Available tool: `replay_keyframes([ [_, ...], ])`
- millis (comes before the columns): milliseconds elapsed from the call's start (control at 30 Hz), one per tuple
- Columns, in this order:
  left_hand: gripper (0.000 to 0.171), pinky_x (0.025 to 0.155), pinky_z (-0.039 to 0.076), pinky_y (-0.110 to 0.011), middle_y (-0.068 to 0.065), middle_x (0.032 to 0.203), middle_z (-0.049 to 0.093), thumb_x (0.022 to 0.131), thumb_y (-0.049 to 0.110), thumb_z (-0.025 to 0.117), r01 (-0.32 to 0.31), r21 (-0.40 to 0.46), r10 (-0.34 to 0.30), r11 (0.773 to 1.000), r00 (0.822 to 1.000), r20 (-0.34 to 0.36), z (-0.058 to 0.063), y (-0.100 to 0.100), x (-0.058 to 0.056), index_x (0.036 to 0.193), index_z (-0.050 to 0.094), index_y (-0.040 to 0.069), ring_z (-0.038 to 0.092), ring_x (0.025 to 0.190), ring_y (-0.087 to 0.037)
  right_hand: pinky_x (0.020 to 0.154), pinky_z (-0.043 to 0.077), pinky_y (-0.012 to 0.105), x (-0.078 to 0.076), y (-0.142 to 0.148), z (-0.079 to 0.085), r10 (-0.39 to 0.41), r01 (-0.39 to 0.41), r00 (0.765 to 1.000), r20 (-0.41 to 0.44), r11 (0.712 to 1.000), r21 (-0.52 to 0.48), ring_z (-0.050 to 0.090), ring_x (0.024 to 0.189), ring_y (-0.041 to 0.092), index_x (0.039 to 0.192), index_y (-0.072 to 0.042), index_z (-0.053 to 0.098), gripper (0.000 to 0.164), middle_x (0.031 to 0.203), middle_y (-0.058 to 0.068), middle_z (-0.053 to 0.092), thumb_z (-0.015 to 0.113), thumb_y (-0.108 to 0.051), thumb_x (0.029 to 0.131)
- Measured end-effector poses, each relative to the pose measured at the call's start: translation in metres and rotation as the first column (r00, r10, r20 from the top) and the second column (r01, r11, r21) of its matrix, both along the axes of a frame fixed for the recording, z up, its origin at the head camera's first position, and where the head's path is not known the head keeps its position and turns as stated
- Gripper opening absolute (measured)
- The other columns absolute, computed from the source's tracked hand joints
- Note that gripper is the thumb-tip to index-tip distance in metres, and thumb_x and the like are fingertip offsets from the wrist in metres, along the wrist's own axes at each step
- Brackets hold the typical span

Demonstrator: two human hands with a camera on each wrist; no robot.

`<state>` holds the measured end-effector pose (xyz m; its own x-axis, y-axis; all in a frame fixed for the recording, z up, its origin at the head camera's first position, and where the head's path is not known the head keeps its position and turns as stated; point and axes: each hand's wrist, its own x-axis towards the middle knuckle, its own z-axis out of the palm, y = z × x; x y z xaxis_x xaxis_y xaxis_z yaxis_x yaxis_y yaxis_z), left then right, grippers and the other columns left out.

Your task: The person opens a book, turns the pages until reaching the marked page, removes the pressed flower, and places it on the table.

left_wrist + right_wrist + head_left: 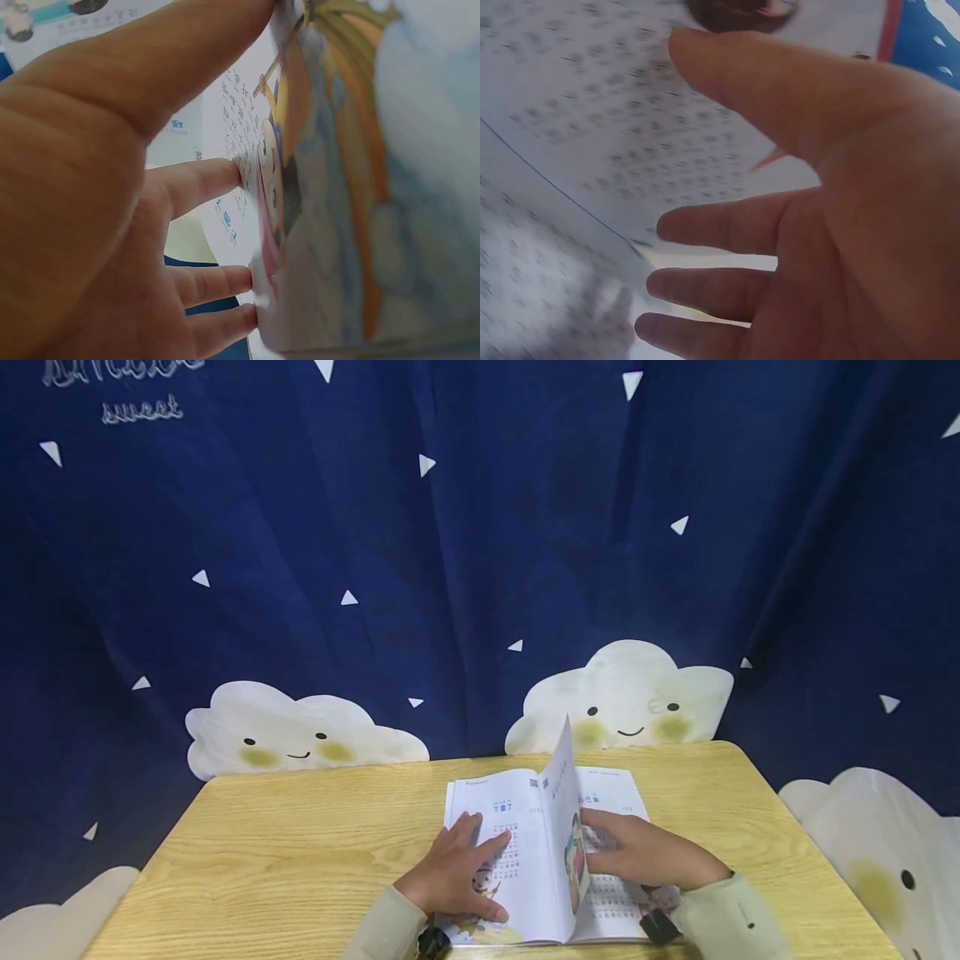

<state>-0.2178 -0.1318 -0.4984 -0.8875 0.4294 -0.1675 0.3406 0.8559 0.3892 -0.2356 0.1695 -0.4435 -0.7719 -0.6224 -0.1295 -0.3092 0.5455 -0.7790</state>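
An open book with printed text and coloured pictures lies on the wooden table, its left page flat. One leaf stands almost upright along the middle, a picture at its lower edge. My left hand rests on the left page with thumb and fingers spread; the left wrist view has its fingertips against the paper beside a cartoon figure. To the right of the raised leaf, over the right page, my right hand touches that leaf with extended fingers. Thumb and fingers stay apart in the right wrist view.
The light wooden table extends to both sides of the book. Behind it hangs a dark blue curtain with white triangles and smiling clouds. A dark band sits at the right wrist, near the book's lower right corner.
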Motion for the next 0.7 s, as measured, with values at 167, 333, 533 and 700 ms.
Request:
replay_keyframes([
  [167, 0.102, 0.113, 0.014, -0.059, -0.015, 0.157, 0.019, 0.06, 0.068, 0.077, 0.001, 0.003, -0.001, 1.0, 1.0, 0.0, 0.0, 0.0, -0.001, 0.148, 0.038, 0.035, 0.011, 0.146, -0.037, 0.101, 0.036, 0.059, 0.005, -0.014, -0.005, -0.001, 0.004, 0.999, -0.043, 0.997, 0.077, 0.043, 0.131, 0.036, 0.143, -0.007, 0.045, 0.074, 0.145, 0.014, 0.045, 0.066, -0.05, 0.087],
  [333, 0.101, 0.112, 0.017, -0.06, -0.016, 0.156, 0.022, 0.061, 0.068, 0.077, 0.013, 0.0, -0.013, 1.0, 1.0, -0.023, 0.0, 0.0, -0.001, 0.148, 0.04, 0.033, 0.015, 0.145, -0.038, 0.104, 0.032, 0.061, 0.009, -0.024, -0.01, 0.005, 0.003, 0.998, -0.067, 0.992, 0.123, 0.038, 0.135, 0.038, 0.145, -0.013, 0.044, 0.075, 0.149, 0.018, 0.039, 0.067, -0.052, 0.085],
  [533, 0.097, 0.108, 0.022, -0.063, -0.02, 0.151, 0.029, 0.06, 0.063, 0.082, 0.057, 0.043, -0.053, 0.997, 0.995, -0.09, 0.001, -0.003, -0.001, 0.142, 0.048, 0.026, 0.021, 0.142, -0.04, 0.1, 0.032, 0.066, 0.015, -0.034, -0.015, -0.029, 0.04, 0.997, -0.073, 0.986, 0.16, 0.035, 0.133, 0.048, 0.147, -0.017, 0.043, 0.075, 0.149, 0.031, 0.031, 0.066, -0.053, 0.085],
  [700, 0.084, 0.102, 0.027, -0.066, -0.02, 0.146, 0.035, 0.067, 0.049, 0.083, 0.165, 0.153, -0.136, 0.974, 0.973, -0.184, 0.001, -0.011, -0.003, 0.138, 0.051, 0.016, 0.031, 0.136, -0.037, 0.1, 0.032, 0.066, 0.019, -0.039, -0.02, -0.056, 0.073, 0.994, -0.089, 0.976, 0.206, 0.034, 0.133, 0.05, 0.148, -0.022, 0.04, 0.075, 0.147, 0.036, 0.029, 0.063, -0.056, 0.086],
])
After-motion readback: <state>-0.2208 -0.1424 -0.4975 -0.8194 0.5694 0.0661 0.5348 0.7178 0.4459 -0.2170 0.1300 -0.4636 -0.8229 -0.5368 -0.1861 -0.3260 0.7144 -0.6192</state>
